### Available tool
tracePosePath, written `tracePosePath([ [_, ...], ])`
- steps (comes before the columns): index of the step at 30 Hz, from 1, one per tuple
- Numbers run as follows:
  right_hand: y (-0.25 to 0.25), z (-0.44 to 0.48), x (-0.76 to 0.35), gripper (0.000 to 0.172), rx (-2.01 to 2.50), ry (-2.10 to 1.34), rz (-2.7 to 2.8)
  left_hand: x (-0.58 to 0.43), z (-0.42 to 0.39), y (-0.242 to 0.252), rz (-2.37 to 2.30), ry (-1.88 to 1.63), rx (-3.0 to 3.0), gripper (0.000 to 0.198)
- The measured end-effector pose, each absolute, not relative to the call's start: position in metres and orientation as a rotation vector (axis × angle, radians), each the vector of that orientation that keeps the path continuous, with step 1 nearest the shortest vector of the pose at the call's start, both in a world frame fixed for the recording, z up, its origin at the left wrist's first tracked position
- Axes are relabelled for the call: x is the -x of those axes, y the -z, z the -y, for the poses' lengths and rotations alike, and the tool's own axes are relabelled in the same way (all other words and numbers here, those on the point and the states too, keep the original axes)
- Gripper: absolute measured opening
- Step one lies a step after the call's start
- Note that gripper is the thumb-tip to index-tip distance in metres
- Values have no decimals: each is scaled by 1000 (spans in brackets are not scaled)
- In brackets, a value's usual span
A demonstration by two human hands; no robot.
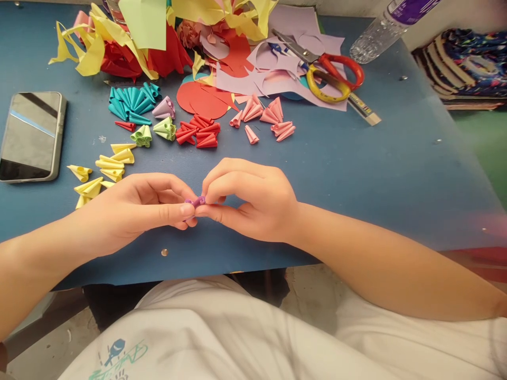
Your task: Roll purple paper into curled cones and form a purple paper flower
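Between my two hands, over the front part of the blue table, is a small purple rolled paper piece (197, 201) with curled ends. My left hand (152, 208) pinches its left side between thumb and fingers. From the other side, the thumb and fingertips of my right hand (251, 200) close on its right end. The fingertips cover much of it. Close to my left hand lie several yellow paper cones (112, 162). Beyond my hands are red paper cones (202, 131), green cones (165, 128), teal cones (132, 101), a lilac cone cluster (164, 107) and pink cones (251, 134).
A phone (31, 136) lies at the left of the blue table (356, 174). Scissors (328, 66) rest on cut lilac paper (245, 82) at the back, near yellow scraps (89, 50) and red paper circles (198, 100). A plastic bottle (378, 34) stands back right.
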State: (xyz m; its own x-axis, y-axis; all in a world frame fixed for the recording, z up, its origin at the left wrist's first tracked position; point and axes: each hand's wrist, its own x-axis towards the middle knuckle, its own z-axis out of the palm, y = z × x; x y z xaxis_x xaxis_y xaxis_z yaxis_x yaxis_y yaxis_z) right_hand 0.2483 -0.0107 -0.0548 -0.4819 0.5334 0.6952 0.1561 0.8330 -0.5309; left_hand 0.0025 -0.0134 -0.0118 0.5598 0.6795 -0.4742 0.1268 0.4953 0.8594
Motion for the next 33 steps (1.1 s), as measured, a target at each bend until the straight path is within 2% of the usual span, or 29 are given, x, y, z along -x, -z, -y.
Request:
tracePosePath([
  [6,52,19,-247,12,602,-571,2029,-5,14,13,-943,-415,-1027,12],
  [11,50,24,-244,19,610,-480,2038,-7,14,13,-960,-451,-983,18],
  [21,53,23,-242,20,628,-453,2016,-8,15,16,-963,-492,-938,23],
  [25,57,19,-242,2,614,-411,2035,-9,14,16,-949,-512,-925,22],
  [28,60,16,-244,11,582,-408,2040,-9,13,16,-932,-507,-930,21],
  [33,59,18,-244,4,592,-393,2032,-9,14,15,-942,-496,-910,22],
])
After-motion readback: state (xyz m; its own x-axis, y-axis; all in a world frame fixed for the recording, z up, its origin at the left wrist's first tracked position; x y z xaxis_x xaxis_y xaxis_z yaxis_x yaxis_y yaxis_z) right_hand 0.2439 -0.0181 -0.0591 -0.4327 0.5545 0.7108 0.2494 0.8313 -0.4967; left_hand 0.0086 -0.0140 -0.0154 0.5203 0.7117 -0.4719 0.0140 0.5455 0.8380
